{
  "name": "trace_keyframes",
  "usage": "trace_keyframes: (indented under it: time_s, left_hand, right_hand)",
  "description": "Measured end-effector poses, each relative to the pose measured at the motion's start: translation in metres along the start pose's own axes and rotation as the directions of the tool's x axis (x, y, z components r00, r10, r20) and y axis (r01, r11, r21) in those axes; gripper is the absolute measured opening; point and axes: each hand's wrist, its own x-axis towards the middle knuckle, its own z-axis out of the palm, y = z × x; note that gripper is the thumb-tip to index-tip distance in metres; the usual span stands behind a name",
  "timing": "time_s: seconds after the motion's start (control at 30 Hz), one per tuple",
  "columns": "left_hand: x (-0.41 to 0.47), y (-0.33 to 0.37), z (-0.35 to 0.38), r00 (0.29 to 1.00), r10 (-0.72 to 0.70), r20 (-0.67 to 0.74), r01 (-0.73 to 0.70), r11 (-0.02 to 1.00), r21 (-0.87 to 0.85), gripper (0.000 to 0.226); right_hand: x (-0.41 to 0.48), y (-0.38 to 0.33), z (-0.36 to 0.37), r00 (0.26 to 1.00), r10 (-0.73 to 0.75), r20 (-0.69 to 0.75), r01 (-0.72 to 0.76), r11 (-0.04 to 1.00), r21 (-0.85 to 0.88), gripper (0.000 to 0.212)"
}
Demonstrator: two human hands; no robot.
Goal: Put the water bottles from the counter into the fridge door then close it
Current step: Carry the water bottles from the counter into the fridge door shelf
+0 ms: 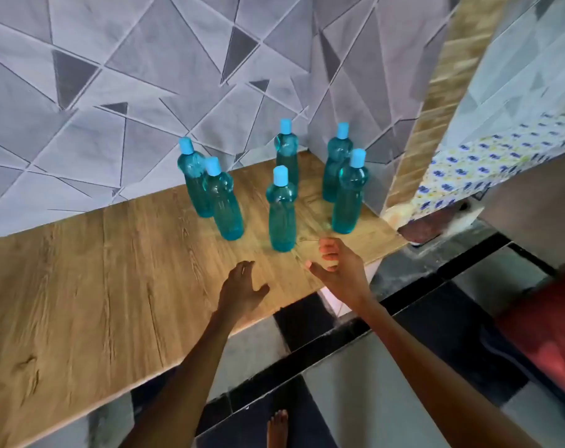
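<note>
Head view, looking down. Six teal water bottles with light blue caps stand upright on the wood-grain desk (113, 270), grouped at its far right end near the corner of the grey triangle-patterned wall (113, 76). Two on the left: rear-left bottle (195, 185) and front-left bottle (226, 205), overlapping in view; contact cannot be told. Middle pair: back-centre bottle (287, 153) and nearest bottle (282, 215). Right pair: back-right bottle (336, 166) and front-right bottle (350, 195).

Left hand (240, 289) above the desk's front edge, grip released, fingers spread, holding nothing. Right hand (337, 270) just beside the nearest bottle's base, to its right, grip released, fingers curled loosely, thumb apart; not touching the bottle.

To the right, a patterned cloth (488, 163) covers the top of a grey appliance (533, 215); whether this is the fridge cannot be told. Dark and light tiled floor (355, 383) below; a bare foot (277, 428) at the bottom edge.
</note>
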Motion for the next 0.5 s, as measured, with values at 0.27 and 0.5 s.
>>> trace_keyframes:
  time_s: [0.27,0.5]
  left_hand:
    - [0.057,-0.047,0.010,0.983,0.035,0.183,-0.077,0.970,0.230,0.100]
    - [0.059,-0.060,0.025,0.991,0.091,0.097,-0.109,0.974,0.200,0.086]
  right_hand:
    - [0.112,-0.016,0.088,0.990,0.138,-0.018,-0.139,0.987,-0.084,0.102]
    - [0.148,-0.009,0.119,0.966,0.155,-0.205,-0.149,0.988,0.045,0.067]
